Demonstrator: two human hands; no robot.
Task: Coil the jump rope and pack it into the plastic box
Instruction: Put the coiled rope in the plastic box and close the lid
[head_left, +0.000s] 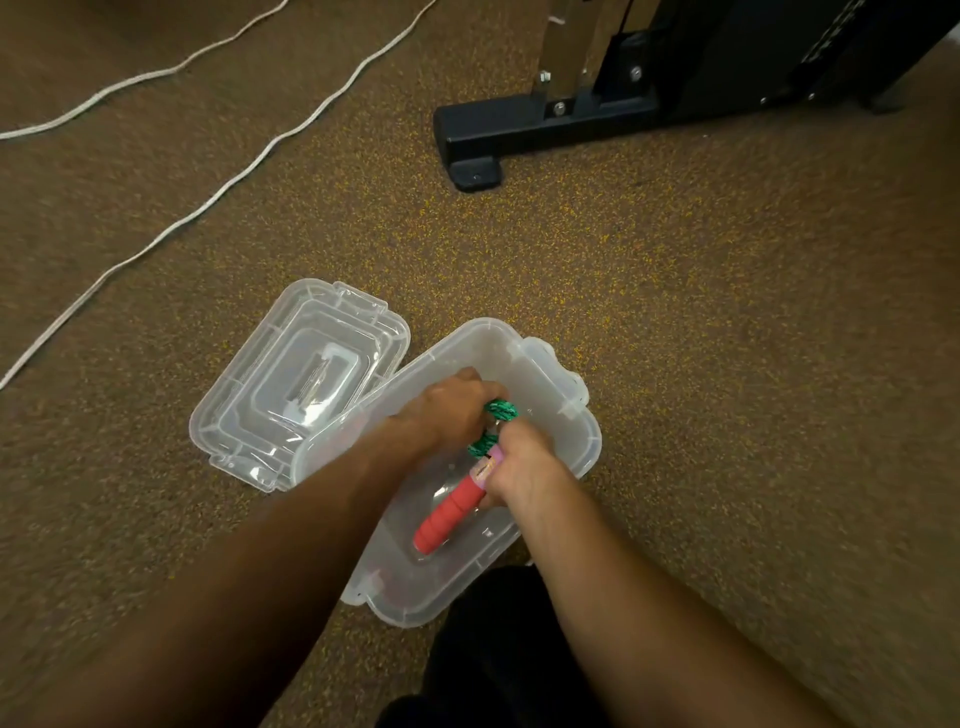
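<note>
Both hands reach into the clear rectangular plastic box (582, 452) on the speckled brown floor (727, 364). The left hand (449, 410) has its grip closed around the coiled green braided jump rope (501, 410), while the right hand (519, 467) grips the rope's red ribbed handle (449, 517), which slants inside the box. The clear lid (291, 384) lies just left of the box, touching it. White cords (223, 189) trail far left.

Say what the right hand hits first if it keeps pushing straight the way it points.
Probably the box far wall: right hand, gripping the red handle, points up-image past the green rope. Depth unclear.
</note>
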